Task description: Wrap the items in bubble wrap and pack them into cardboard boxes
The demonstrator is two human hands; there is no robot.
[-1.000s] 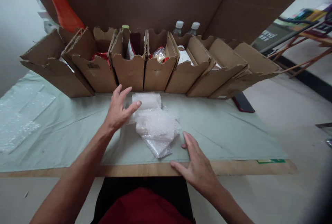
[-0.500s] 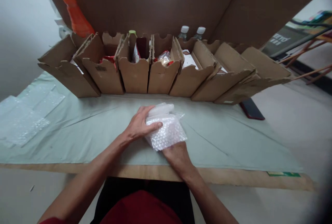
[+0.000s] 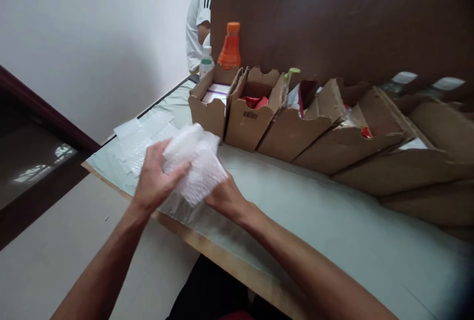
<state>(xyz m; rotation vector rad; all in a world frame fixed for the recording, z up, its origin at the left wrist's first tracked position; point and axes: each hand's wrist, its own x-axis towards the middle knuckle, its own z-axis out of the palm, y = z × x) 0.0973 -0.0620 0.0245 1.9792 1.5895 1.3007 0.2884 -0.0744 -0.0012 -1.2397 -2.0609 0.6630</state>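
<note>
Both my hands hold a bundle wrapped in bubble wrap [image 3: 196,162] just above the left end of the table [image 3: 296,211]. My left hand [image 3: 153,181] grips its left side, thumb across the front. Behind and under the bundle, my right hand [image 3: 224,196] supports it, its fingers mostly hidden by the wrap. What is inside the wrap cannot be made out.
A row of open cardboard bins [image 3: 252,112] lines the back of the table before a tall cardboard panel [image 3: 333,14]. Loose bubble-wrap sheets [image 3: 138,135] lie at the far left end. An orange bottle [image 3: 230,48] and a clear bottle [image 3: 206,60] stand behind the bins. Another person in a white shirt [image 3: 198,19] is beyond them.
My hands closed on the bubble-wrap bundle, lifted it and carried it left. My head turned left, so the table's left end and another person came into view.
</note>
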